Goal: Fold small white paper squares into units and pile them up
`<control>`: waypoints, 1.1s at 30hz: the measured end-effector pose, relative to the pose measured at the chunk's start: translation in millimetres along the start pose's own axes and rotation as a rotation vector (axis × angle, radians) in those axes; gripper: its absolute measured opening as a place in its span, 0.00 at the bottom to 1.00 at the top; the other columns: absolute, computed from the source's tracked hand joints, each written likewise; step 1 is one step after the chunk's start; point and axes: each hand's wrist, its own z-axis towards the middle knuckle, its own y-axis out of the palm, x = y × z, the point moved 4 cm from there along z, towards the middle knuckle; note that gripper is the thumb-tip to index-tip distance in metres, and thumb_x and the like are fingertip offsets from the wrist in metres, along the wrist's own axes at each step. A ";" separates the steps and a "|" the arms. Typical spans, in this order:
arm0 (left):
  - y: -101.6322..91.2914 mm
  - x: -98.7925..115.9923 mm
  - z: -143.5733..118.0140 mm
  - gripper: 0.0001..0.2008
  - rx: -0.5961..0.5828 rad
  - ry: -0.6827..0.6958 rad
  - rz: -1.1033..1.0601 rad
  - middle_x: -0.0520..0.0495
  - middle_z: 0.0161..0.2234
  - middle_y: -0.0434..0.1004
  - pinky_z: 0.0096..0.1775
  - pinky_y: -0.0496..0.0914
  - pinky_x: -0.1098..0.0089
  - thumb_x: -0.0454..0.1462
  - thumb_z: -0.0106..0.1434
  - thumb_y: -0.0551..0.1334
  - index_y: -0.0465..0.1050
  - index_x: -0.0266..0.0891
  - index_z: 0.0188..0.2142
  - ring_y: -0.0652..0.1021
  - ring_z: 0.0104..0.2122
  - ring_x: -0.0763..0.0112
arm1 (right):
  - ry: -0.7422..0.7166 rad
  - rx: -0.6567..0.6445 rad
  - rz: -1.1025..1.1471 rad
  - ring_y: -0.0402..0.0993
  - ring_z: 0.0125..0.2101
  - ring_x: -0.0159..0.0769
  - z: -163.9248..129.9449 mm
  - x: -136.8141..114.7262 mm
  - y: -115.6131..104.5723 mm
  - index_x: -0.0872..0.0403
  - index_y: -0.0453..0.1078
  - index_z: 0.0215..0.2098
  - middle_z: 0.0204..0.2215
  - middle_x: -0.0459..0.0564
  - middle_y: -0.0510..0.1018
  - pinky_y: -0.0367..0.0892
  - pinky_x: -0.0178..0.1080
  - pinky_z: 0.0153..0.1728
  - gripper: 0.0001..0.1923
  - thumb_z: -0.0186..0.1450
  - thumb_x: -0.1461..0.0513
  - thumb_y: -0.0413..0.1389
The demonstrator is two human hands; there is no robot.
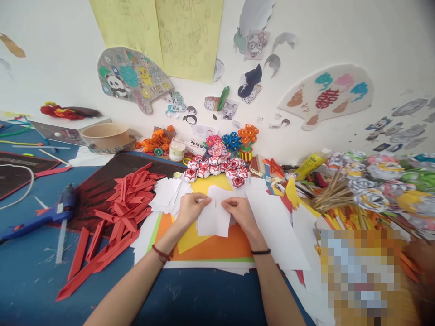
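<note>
Blue and strewn with craft scraps, the tabletop (30, 271) runs up to a white wall (374, 40) pasted with paper cut-outs, stickers and two yellow drawing sheets (159, 31). Both of the person's bare hands meet over the middle of it, above layered orange and yellow sheets (217, 246). The left hand (190, 209) and the right hand (239, 212) each grip the upper edge of a small white paper piece (213, 219), fingers pinched together on it from either side, so the piece hangs between them just above the coloured sheets. A red cord circles the left wrist and a black band the right. Just behind the left hand lies a loose stack of white paper squares (168, 192), and left of that a heap of folded red paper strips (127, 203) spreads over a dark mat. A blue glue gun (44, 213) lies well apart at the left edge. Beyond the hands sits a cluster of red-and-white paper flowers (217, 170), with a small jar (177, 149) and a pot of orange paper blooms (247, 138) near the wall. To the right, a yellow glue bottle (311, 164) lies beside a pile of patterned paper flowers on sticks (374, 185).
</note>
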 end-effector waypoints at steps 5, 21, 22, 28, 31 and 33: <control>-1.3 0.3 -0.5 0.17 0.016 -0.004 -0.048 0.51 0.19 0.72 0.21 0.55 0.74 0.48 0.54 0.61 0.79 0.37 0.32 0.64 0.18 0.75 | 0.020 -0.068 0.189 0.77 0.32 0.44 -4.7 -10.7 -0.3 0.57 0.75 0.36 0.32 0.54 0.80 0.70 0.40 0.32 0.18 0.53 0.53 0.62; 5.5 10.8 -7.9 0.18 -0.173 -0.103 -0.513 0.46 0.26 0.77 0.23 0.64 0.75 0.47 0.52 0.65 0.72 0.33 0.33 0.74 0.23 0.71 | 0.081 -0.158 0.378 0.76 0.37 0.46 -13.7 -21.7 7.1 0.56 0.72 0.44 0.39 0.54 0.80 0.72 0.42 0.35 0.24 0.49 0.59 0.66; 6.4 10.6 -8.4 0.18 -0.175 -0.107 -0.531 0.46 0.27 0.77 0.22 0.64 0.75 0.47 0.52 0.65 0.73 0.33 0.33 0.74 0.23 0.71 | 0.091 -0.160 0.360 0.76 0.38 0.47 -14.0 -20.2 8.3 0.57 0.73 0.42 0.39 0.55 0.80 0.72 0.43 0.36 0.23 0.49 0.59 0.66; 11.7 -1.5 -8.4 0.20 -0.145 -0.172 -0.457 0.48 0.21 0.76 0.18 0.60 0.76 0.49 0.48 0.66 0.74 0.32 0.26 0.73 0.19 0.71 | 0.119 -0.163 0.339 0.76 0.38 0.49 -11.4 -8.8 11.6 0.59 0.74 0.42 0.38 0.56 0.80 0.72 0.45 0.36 0.24 0.48 0.58 0.67; 14.2 -7.5 -7.5 0.20 -0.128 -0.185 -0.440 0.48 0.21 0.76 0.18 0.59 0.76 0.50 0.49 0.65 0.74 0.32 0.26 0.72 0.19 0.73 | 0.140 -0.154 0.336 0.77 0.37 0.49 -10.4 -4.8 11.9 0.60 0.74 0.40 0.38 0.57 0.80 0.73 0.45 0.36 0.23 0.48 0.57 0.67; 14.7 -9.3 -7.5 0.20 -0.116 -0.188 -0.435 0.49 0.21 0.76 0.18 0.59 0.77 0.50 0.50 0.65 0.74 0.32 0.25 0.72 0.18 0.74 | 0.156 -0.149 0.346 0.77 0.37 0.49 -10.8 -3.6 12.1 0.60 0.74 0.40 0.38 0.57 0.80 0.73 0.45 0.36 0.23 0.48 0.57 0.67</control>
